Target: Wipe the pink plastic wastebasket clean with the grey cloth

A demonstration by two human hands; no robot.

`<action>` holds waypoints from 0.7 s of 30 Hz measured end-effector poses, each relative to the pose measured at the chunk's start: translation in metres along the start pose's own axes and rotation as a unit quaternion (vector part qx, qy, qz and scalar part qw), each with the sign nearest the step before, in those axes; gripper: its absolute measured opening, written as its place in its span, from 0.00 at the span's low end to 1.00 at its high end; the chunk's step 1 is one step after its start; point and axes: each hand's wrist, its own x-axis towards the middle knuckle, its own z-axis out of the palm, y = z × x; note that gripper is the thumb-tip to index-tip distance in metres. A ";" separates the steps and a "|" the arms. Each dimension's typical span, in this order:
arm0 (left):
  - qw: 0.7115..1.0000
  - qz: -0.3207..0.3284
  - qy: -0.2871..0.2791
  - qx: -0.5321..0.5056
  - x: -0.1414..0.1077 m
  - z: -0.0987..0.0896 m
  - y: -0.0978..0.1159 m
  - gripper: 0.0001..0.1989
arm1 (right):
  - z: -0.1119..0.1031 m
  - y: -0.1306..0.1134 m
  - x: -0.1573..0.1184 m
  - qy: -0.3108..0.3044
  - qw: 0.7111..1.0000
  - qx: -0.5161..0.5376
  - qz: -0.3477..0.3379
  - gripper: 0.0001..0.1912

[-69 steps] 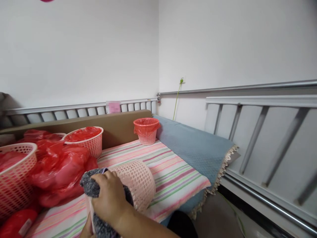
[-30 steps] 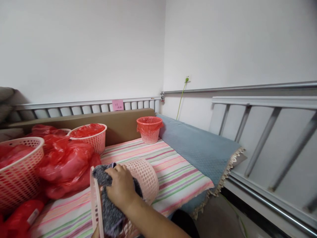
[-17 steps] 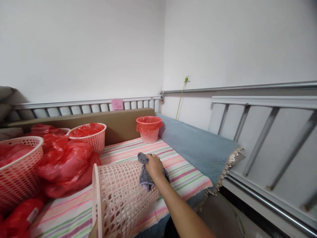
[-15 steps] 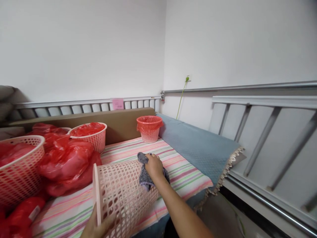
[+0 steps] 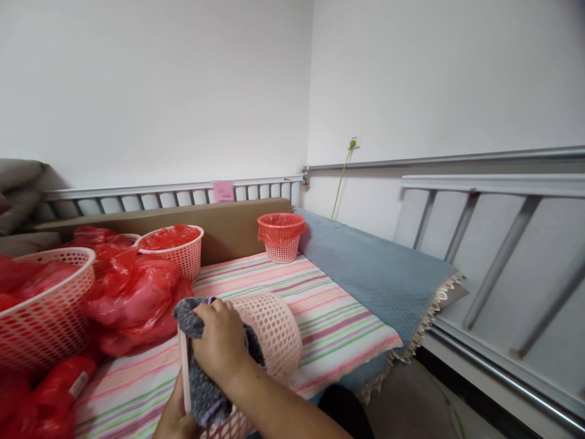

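A pink perforated basket lies on its side over the striped cloth, its rim facing left. My right hand is closed on a grey cloth and presses it against the basket's side near the rim; part of the cloth laps over the rim's top. Down at the lower edge, my left hand grips the basket's rim, its fingers partly hidden by the basket and cloth.
Red plastic bags lie at the left among baskets, including a large pink one. A small red-lined basket stands near the brown cushion. Blue cover and radiator are on the right.
My right hand has moved left with the grey cloth, from the basket's far side to its rim. The view has shifted slightly left.
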 end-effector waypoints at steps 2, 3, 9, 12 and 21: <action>1.000 0.002 -0.009 -0.002 0.000 -0.001 -0.001 0.41 | 0.002 -0.011 -0.001 0.007 1.000 0.017 -0.019 0.15; 1.000 -0.005 -0.012 -0.006 0.000 -0.001 -0.001 0.41 | 0.003 -0.012 -0.002 0.007 0.999 0.020 -0.024 0.15; 1.000 -0.021 -0.020 0.011 -0.008 0.012 0.002 0.44 | -0.003 0.028 0.005 -0.021 0.999 -0.037 -0.003 0.19; 0.998 -0.054 -0.024 -0.026 -0.013 0.015 -0.002 0.49 | -0.013 0.069 0.010 -0.033 0.992 -0.103 0.060 0.20; 0.994 -0.053 -0.091 -0.024 -0.023 0.012 0.001 0.50 | -0.049 0.149 0.003 -0.028 0.950 -0.212 0.227 0.19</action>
